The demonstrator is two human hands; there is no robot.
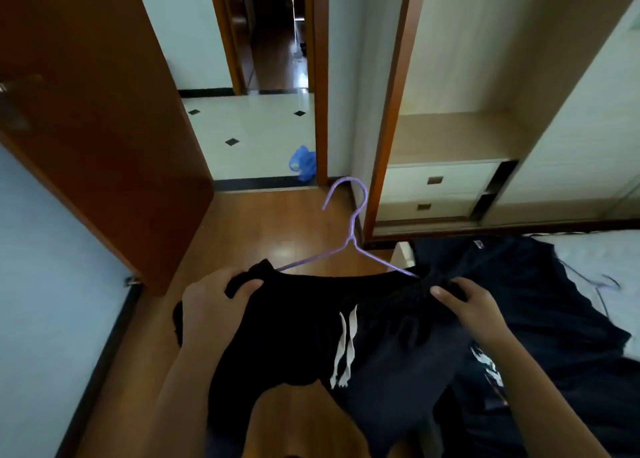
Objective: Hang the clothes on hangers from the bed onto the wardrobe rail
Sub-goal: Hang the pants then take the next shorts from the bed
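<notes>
Black shorts (298, 326) with white drawstrings hang on a purple wire hanger (349, 229), its hook pointing away from me. My left hand (214, 305) grips the left end of the waistband. My right hand (471, 305) pinches the right end where the hanger's arm goes into the cloth. I hold the shorts over the wooden floor, beside the bed (609, 260). More dark clothes (540, 305) lie on the bed at right, with another purple hanger (602, 284) partly showing. The open wardrobe (460, 138) stands ahead on the right; its rail is out of view.
A brown door (90, 121) stands open on the left. The doorway ahead leads to a tiled hall with a blue plastic bag (304, 163) on the floor. Two white drawers (433, 194) sit low inside the wardrobe. A pale wall (41, 284) runs along my left.
</notes>
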